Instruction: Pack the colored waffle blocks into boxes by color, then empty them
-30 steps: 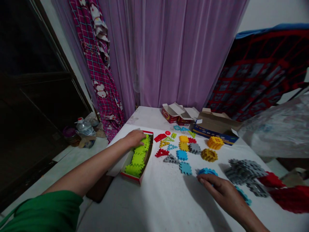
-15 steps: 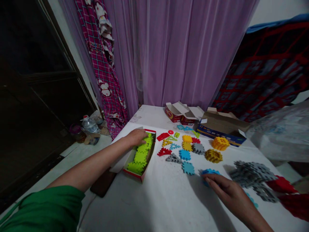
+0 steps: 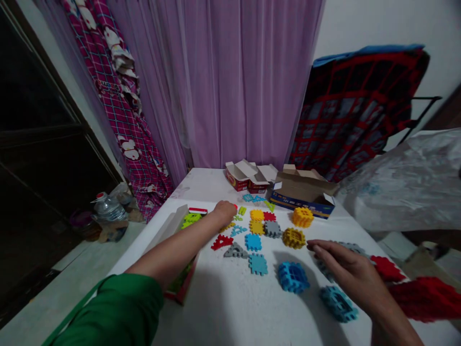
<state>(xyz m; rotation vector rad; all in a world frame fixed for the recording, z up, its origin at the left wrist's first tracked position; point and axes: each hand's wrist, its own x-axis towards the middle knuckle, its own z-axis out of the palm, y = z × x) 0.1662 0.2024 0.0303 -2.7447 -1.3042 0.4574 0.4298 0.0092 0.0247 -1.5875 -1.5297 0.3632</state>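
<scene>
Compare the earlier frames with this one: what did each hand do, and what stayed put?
The left hand left the box of green pieces and moved right to the small loose pieces; whether it grips one is unclear. The right hand came off the blue block, now uncovered, and moved to its right, fingers spread, near the yellow block. Those pieces and the cardboard boxes stayed put.

Purple curtain point(image 3: 234, 81), white wall point(image 3: 378, 24), dark doorway point(image 3: 36, 144), pale floor point(image 3: 72, 254), dim light
</scene>
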